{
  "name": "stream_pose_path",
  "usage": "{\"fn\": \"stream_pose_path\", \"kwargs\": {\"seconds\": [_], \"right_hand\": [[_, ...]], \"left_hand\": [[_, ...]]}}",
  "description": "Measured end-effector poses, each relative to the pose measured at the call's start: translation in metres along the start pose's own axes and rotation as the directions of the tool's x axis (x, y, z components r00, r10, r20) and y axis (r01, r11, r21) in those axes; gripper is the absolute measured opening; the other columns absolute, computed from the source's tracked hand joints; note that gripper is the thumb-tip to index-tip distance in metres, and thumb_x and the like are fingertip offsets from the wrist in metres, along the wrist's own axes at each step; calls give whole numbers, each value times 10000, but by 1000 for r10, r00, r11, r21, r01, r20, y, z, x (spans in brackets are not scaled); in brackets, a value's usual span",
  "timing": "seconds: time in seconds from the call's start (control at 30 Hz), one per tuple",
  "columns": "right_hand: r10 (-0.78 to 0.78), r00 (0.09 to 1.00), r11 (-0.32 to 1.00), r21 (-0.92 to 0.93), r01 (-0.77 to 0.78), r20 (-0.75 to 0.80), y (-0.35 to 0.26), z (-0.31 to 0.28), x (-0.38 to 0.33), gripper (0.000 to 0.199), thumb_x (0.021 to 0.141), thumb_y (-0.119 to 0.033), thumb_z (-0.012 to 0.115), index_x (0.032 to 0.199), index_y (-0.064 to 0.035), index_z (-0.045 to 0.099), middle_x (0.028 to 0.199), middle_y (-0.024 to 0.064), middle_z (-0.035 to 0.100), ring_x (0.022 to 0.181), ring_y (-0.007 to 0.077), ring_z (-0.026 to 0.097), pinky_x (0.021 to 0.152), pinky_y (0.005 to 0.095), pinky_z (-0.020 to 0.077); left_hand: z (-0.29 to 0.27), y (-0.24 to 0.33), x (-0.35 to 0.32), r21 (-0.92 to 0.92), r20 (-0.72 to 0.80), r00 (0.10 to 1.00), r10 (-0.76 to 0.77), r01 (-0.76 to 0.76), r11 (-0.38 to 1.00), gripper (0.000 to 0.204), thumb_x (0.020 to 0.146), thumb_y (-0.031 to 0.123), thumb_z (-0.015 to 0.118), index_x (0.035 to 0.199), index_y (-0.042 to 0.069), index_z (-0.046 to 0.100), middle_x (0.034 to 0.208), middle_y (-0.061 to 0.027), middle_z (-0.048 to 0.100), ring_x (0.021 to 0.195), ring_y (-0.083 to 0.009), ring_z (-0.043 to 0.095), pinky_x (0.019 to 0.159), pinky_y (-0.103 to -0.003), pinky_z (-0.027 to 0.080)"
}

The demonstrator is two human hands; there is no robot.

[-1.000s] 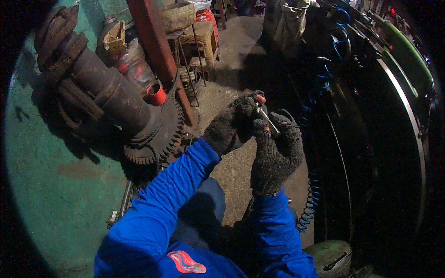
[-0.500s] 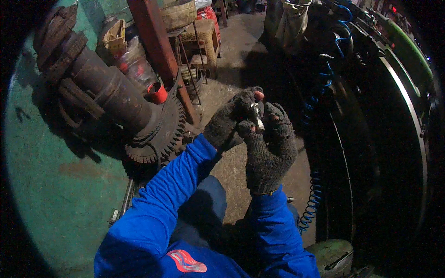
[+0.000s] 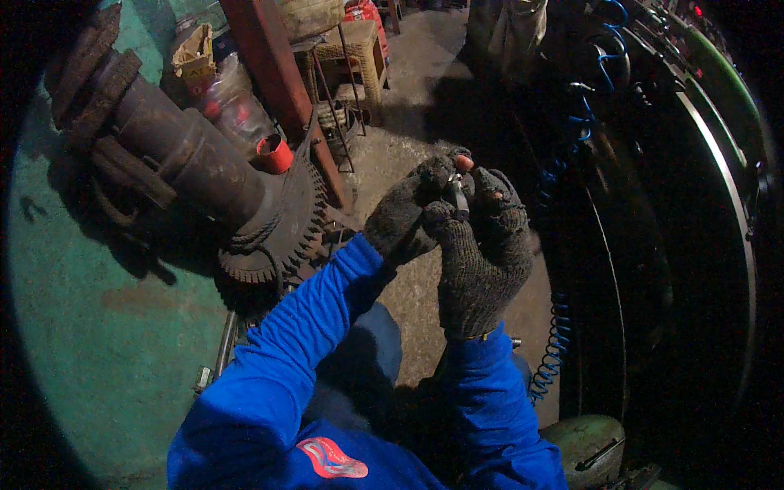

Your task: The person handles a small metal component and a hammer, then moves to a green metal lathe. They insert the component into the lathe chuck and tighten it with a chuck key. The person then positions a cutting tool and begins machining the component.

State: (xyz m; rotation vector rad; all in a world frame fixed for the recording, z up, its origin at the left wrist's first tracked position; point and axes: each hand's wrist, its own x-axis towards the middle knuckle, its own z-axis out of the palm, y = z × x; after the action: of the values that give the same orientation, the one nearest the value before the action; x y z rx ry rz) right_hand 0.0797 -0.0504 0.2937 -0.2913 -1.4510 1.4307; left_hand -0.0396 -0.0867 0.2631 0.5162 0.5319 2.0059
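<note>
Both my hands wear dark grey knitted gloves and meet in front of me at mid-picture. A small shiny metal piece [image 3: 460, 196] sits between their fingertips; its kind is too small to tell. My left hand [image 3: 406, 206] grips its upper end with closed fingers, one bare fingertip poking out of the glove. My right hand [image 3: 483, 261] holds the lower end between curled fingers and thumb. The fingers partly hide the piece.
Left stands a large rusty shaft [image 3: 184, 155] with a toothed wheel [image 3: 286, 245] by a red-brown post [image 3: 273, 73]. A red cup [image 3: 273, 153] and wicker stool [image 3: 359, 61] lie beyond. Right are dark machinery, a coiled blue hose [image 3: 551, 351] and a green rounded housing [image 3: 584, 441].
The metal piece has turned between my fingers and shows less of its bright side. My right hand has shifted slightly right and its fingers have moved. Both hands still hold the piece.
</note>
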Motion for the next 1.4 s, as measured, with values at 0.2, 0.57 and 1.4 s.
{"fn": "stream_pose_path", "kwargs": {"seconds": [0.2,0.57,1.4], "right_hand": [[-14,1000,1000,-10,14,10,4,-2,1,530,918,111,729,1434,35,638,1481,188,666,1379,276,632,1141,408,527],[-20,998,999,43,23,-52,3,5,5,503,918,102,767,1401,57,633,1307,172,732,1150,221,717,964,353,617],[-48,999,998,-36,48,8,7,-1,3,527,905,52,807,1411,9,665,1422,161,702,1311,265,662,1121,404,530]], "left_hand": [[7,6,2,-59,-151,985,-89,81,995,328,1128,153,559,1422,9,563,1079,-95,632,937,-181,667,738,-274,579],[-47,-16,12,-198,277,961,-7,64,978,475,1076,54,554,1546,28,495,1369,-135,614,1177,-252,672,998,-385,584],[-6,-4,-4,219,17,996,87,-88,972,353,1116,167,589,1440,27,567,1162,-75,664,1009,-153,677,736,-230,576]]}}
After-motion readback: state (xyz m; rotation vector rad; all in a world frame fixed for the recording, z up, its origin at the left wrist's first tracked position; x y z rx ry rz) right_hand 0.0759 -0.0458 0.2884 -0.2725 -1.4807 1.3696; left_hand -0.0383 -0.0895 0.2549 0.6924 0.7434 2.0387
